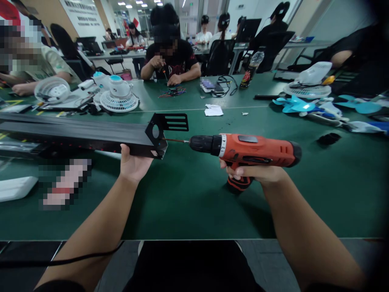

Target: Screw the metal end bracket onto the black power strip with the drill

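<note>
My left hand [133, 164] grips the underside of a long black metal unit [75, 136], holding it above the green table [188, 202] near its right end. A black slotted bracket [167, 123] is fixed at that end. My right hand [255, 172] is wrapped round the handle of an orange cordless drill [249, 151]. The drill lies level and points left, its thin bit [176, 140] touching the end of the black unit just below the bracket.
A person opposite works with small wires [173, 92]. White desk fans [118, 95] stand at the left, blue fan blades [293, 105] and white fan parts at the right. A bottle [251, 71], paper scraps [213, 110] and a black cable [60, 259] are also here.
</note>
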